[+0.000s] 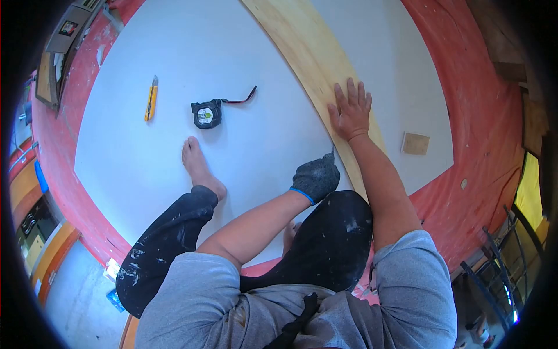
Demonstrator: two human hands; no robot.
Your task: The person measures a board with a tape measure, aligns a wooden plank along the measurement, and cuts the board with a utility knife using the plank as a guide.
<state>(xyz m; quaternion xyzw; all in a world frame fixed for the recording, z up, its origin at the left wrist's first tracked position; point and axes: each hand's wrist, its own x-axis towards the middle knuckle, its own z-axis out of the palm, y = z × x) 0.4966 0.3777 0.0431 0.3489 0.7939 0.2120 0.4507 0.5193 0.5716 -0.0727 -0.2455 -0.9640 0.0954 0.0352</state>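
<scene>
My left hand (317, 177), in a dark grey glove with a blue cuff, is closed beside the left edge of a long wooden plank (308, 49). A thin tip shows just past its fingers, against the plank's edge; what it belongs to is hidden in the fist. My bare right hand (351, 116) lies flat on the plank, fingers spread. Under the plank is a large white sheet (139, 157). On the sheet, left of the plank, rest a black tape measure (206, 114) with a short length of tape out and a yellow utility knife (151, 102).
A small tan block (415, 143) sits on the sheet right of the plank. Red covering (482, 157) surrounds the sheet. My bare foot (197, 166) stands on the sheet, near the tape measure. Dark metal frames (494, 267) stand at the lower right.
</scene>
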